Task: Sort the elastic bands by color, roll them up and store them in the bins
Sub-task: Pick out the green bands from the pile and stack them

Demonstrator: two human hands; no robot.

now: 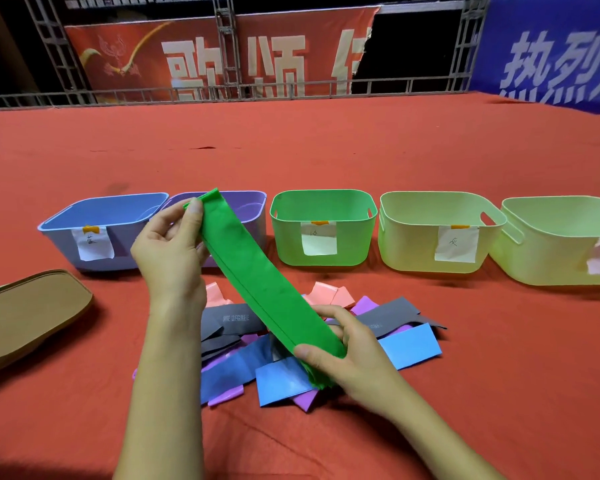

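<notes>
A green elastic band (257, 278) is stretched flat in the air between my hands. My left hand (172, 247) pinches its far end in front of the purple bin (257, 216). My right hand (340, 355) grips its near end above a pile of loose bands: blue (413, 344), grey (232, 320), pink (326, 292) and purple (305, 400). Behind the pile stand a row of bins: blue (63, 237), purple, green (354, 237), and two pale yellow-green ones (413, 247) (541, 258). Paper labels hang on their fronts.
Brown lids (28, 317) lie stacked at the left on the red cloth (326, 150). Metal railings and red and blue banners stand beyond the far edge.
</notes>
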